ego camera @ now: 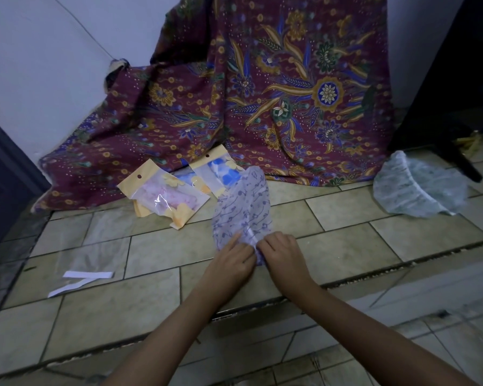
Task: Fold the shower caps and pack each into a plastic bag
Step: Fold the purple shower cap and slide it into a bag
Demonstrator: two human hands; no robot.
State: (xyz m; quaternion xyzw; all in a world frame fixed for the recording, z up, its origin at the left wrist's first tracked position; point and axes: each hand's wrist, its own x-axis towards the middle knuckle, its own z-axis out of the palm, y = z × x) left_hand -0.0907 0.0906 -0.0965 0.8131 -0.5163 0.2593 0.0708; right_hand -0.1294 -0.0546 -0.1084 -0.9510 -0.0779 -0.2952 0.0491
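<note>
A translucent shower cap with a purple print (244, 210) lies folded into a long strip on the tiled step, pointing away from me. At its near end my left hand (230, 261) presses down with the index finger stretched onto the cap. My right hand (283, 253) pinches the near edge of the same cap with curled fingers. An empty clear plastic bag (95, 246) lies flat to the left. Another shower cap, white with a grey-green print (420, 188), sits unfolded at the far right.
Two packed bags with yellow headers lie beyond the cap: one with a pink cap (165, 195), one with a blue-flowered cap (221, 171). White paper strips (88, 275) lie at the left. A maroon batik cloth (262, 93) hangs behind. A dark object (463, 160) stands right.
</note>
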